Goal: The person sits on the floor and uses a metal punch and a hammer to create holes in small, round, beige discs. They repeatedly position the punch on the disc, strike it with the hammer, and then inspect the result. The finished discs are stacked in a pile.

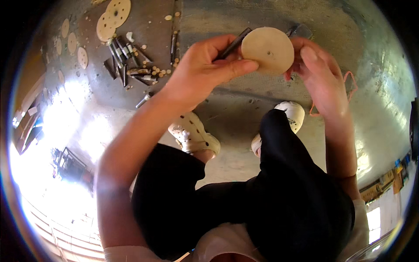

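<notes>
Above the knees, over the concrete floor [244, 105]: off to the far left, lying loose, dark punches [124, 59] and small wooden plugs [155, 70], well apart from the work; then left hand [205, 70] closing fingers around a dark slim tool [233, 43], tip touching the round wooden disc [267, 49]; right hand [318, 74] pinching the disc's far edge — worth keeping that disc steady, tool square near the centre hole, thumb clear

Blown-out glare left, fisheye-warped edges
</notes>
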A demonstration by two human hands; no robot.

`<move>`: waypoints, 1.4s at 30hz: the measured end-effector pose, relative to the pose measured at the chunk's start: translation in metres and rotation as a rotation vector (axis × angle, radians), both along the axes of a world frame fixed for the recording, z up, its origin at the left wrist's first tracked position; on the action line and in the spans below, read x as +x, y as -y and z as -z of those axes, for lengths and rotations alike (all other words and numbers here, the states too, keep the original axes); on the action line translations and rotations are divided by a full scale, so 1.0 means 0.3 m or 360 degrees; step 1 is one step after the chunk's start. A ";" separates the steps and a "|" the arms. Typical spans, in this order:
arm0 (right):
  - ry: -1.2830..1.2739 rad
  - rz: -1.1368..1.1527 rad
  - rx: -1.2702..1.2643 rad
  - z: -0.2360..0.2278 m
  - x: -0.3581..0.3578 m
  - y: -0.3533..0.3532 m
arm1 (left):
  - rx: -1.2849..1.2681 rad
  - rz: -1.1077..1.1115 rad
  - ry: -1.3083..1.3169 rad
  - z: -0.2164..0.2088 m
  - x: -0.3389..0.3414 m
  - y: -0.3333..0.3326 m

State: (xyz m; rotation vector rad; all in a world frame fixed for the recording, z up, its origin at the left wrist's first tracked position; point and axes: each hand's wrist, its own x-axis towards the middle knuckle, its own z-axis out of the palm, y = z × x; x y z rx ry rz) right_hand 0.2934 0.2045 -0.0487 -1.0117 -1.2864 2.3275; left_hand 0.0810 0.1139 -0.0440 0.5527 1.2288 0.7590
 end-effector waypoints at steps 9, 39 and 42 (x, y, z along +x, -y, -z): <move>-0.0125 -0.0327 -0.0432 -0.235 -0.131 0.091 | -0.0120 -0.0111 0.0036 -0.314 -0.074 0.131; -0.0115 -0.0362 -0.0947 -0.369 -0.168 0.187 | -0.0108 -0.0675 0.0913 -0.325 -0.035 0.304; -0.0047 -0.0321 -0.0749 -0.395 -0.178 0.181 | -0.0161 -0.0755 0.0967 -0.336 -0.035 0.310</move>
